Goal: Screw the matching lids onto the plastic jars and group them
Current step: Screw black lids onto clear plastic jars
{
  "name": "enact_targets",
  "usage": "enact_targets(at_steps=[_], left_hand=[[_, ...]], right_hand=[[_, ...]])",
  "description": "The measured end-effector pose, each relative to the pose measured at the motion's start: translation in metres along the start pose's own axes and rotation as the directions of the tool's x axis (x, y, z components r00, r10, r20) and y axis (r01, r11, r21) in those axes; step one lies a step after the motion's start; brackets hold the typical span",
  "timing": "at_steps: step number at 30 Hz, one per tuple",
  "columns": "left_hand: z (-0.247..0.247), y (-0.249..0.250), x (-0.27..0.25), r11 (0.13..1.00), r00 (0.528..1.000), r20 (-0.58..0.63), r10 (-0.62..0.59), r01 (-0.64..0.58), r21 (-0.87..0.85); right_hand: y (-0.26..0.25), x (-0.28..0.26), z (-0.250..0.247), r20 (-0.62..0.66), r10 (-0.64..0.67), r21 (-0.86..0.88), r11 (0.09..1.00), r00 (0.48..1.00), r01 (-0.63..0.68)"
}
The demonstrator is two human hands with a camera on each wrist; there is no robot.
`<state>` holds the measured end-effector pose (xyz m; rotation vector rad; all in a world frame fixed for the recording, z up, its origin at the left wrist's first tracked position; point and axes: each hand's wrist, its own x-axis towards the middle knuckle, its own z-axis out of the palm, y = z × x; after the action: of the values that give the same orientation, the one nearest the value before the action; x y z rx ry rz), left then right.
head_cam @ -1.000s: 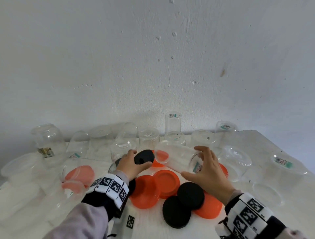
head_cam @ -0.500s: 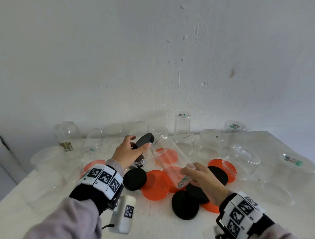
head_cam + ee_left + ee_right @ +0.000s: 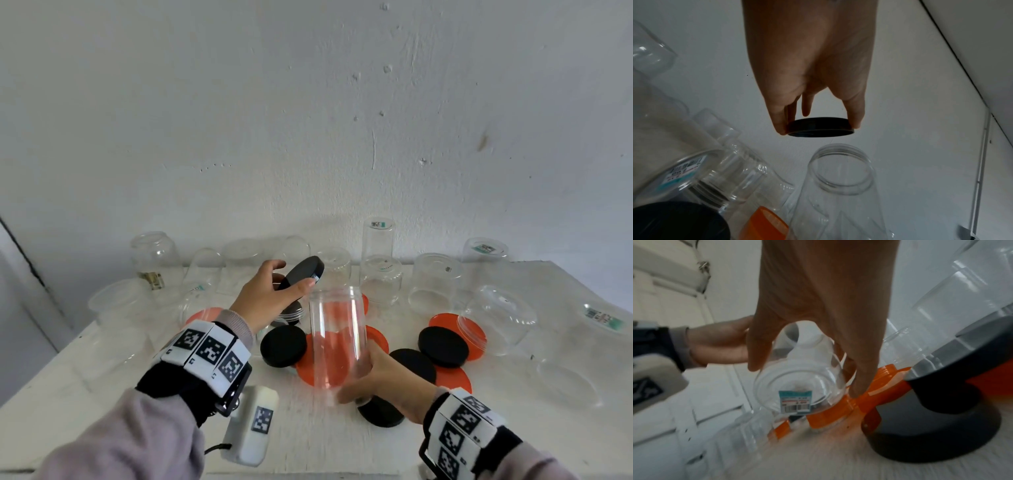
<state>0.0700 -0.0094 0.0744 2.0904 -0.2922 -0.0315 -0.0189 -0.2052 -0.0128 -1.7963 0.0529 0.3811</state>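
Observation:
My left hand (image 3: 270, 294) pinches a black lid (image 3: 303, 272) by its rim, tilted, just above and left of a clear jar's mouth. In the left wrist view the black lid (image 3: 821, 127) hangs between thumb and fingers over the jar's threaded mouth (image 3: 840, 168). My right hand (image 3: 380, 380) grips the tall clear jar (image 3: 337, 337) near its base and holds it upright above the table. The right wrist view looks up at the jar's base (image 3: 799, 386) with its price label, my fingers curled round it.
Loose black lids (image 3: 443, 346) and orange lids (image 3: 457, 330) lie on the white table (image 3: 102, 404) around the jar. Many clear jars (image 3: 433, 282), most upturned, stand along the back wall and at both sides. A white device (image 3: 251, 425) hangs under my left wrist.
My right hand has lifted the clear jar from lying on its side to upright. My left hand has carried the black lid up and right, close to the jar's mouth.

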Motion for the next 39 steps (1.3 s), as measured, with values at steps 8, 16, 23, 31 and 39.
enact_targets(at_steps=[8, 16, 23, 31, 39], left_hand=[[0.001, -0.001, -0.010, 0.999, 1.000, 0.026, 0.007, -0.006, -0.038], [0.010, -0.006, -0.022, 0.999, 0.994, 0.106, 0.040, -0.041, 0.003], [0.017, -0.004, -0.032, 0.993, 0.983, 0.165, 0.086, -0.097, 0.060], [0.026, -0.007, -0.041, 0.982, 0.968, 0.211, 0.133, -0.158, 0.107], [0.034, -0.006, -0.045, 0.960, 0.960, 0.218, 0.177, -0.217, 0.175]], right_hand=[[0.018, 0.005, 0.012, 0.010, -0.026, -0.318, 0.948, 1.000, 0.028], [0.022, 0.019, 0.017, -0.083, -0.068, -0.522, 0.853, 0.994, 0.015], [0.022, 0.028, 0.007, -0.054, -0.052, -0.471, 0.882, 0.997, 0.020], [0.004, 0.027, -0.012, 0.065, -0.162, -0.208, 0.963, 0.985, 0.172], [0.004, 0.029, -0.015, 0.049, -0.168, -0.290, 0.941, 0.985, 0.175]])
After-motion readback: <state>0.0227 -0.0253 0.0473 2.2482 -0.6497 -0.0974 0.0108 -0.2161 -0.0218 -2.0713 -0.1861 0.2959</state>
